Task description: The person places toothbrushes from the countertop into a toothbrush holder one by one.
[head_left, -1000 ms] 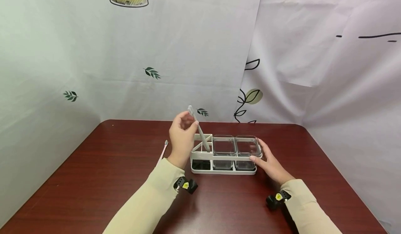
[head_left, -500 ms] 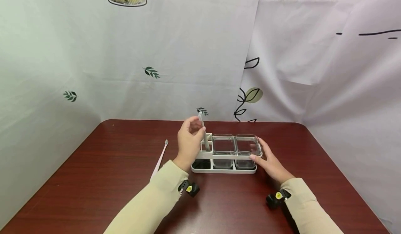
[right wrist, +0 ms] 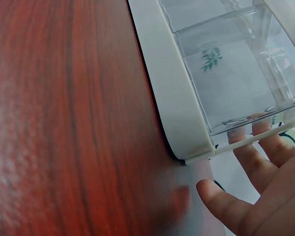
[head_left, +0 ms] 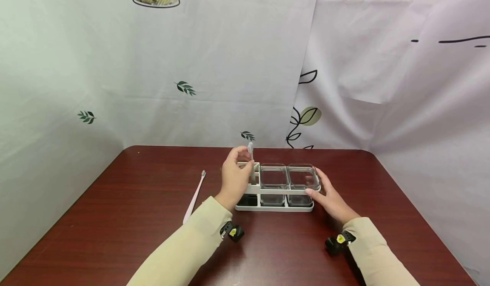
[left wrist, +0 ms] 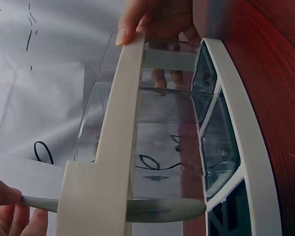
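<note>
A white two-tier toothbrush holder (head_left: 274, 208) stands on the table, with two clear cups (head_left: 274, 177) set in its right part. My left hand (head_left: 235, 179) pinches a grey toothbrush (left wrist: 160, 210) near its neck, over the holder's left section. In the left wrist view the handle passes through the upper frame and its end reaches the base. Its head (head_left: 250, 146) points up above my fingers. At the holder's right end my right hand (head_left: 332, 201) grips the upper frame, thumb in front and fingers behind. A pink toothbrush (head_left: 194, 198) lies left of my left hand.
The dark red wooden table (head_left: 126, 209) has rounded far corners. Behind it hangs a white curtain (head_left: 229, 65) printed with leaves. A small black wrist camera (head_left: 236, 233) sits on my left wrist, another camera (head_left: 334, 246) on my right.
My left hand has moved right and down with the grey toothbrush, which now stands more upright and lower in the holder. More of the pink toothbrush shows. My right hand stays put.
</note>
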Demonstrator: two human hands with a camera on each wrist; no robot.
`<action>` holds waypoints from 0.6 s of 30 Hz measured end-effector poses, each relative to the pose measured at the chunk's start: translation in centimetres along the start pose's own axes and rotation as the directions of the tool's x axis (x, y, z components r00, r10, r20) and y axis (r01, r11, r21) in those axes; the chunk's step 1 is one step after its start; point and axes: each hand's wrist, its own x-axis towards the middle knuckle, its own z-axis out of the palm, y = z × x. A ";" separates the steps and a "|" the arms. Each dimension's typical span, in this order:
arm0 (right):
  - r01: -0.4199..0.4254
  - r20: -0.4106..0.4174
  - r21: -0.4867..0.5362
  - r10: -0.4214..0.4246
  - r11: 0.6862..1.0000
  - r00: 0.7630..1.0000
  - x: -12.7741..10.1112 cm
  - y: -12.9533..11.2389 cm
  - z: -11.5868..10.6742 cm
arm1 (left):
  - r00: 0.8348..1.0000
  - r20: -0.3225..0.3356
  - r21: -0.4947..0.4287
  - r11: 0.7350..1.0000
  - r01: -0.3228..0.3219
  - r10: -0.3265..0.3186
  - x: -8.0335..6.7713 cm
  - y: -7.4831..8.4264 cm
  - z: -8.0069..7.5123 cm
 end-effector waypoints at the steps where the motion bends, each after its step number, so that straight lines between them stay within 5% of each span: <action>1: -0.004 0.001 0.000 0.004 1.000 1.000 0.0 0.1 0.0 | 1.000 0.009 0.007 1.000 0.004 -0.004 0.0 0.0 0.0; 18: -0.005 0.003 0.019 0.005 1.000 1.000 0.0 0.2 0.1 | 0.993 0.117 0.107 0.994 0.014 -0.027 -0.4 0.1 0.5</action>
